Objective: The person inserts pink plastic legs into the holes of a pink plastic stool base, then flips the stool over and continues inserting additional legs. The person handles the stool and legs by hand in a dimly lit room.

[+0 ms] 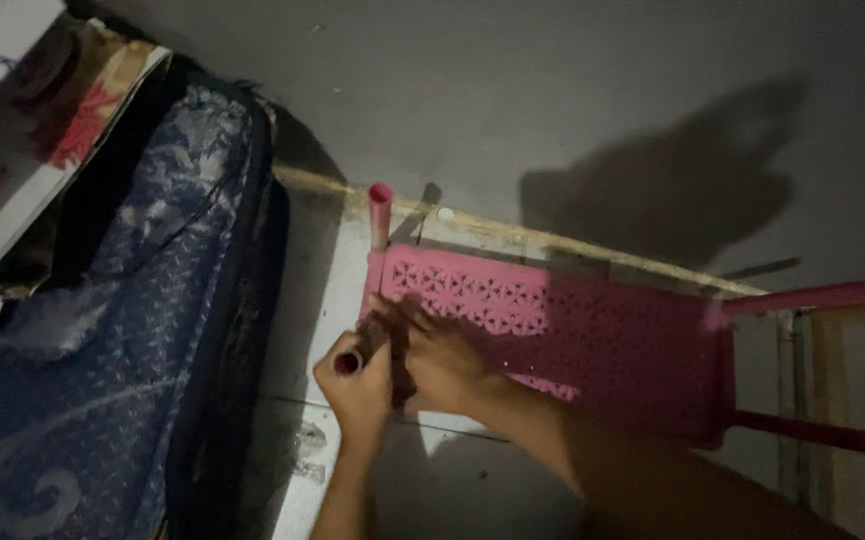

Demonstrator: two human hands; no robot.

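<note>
We curl our left hand (355, 385) tight round a pink tube (350, 362) at the shelf's near corner | our right hand (439, 352) presses flat, fingers spread, on the pink shelf (592, 335), gripping nothing | shelf lies on the pale floor (322, 300) by the wall (512, 90) | blue mattress (112, 330) crowds our left.

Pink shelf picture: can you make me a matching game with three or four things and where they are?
Things:
1. left hand
2. right hand
3. blue patterned mattress
4. pink shelf panel

Places:
A. flat on the pink panel's corner
B. far left side
C. wrapped around a pink tube end
D. on the floor by the grey wall

Pairs: 1-C, 2-A, 3-B, 4-D
</note>
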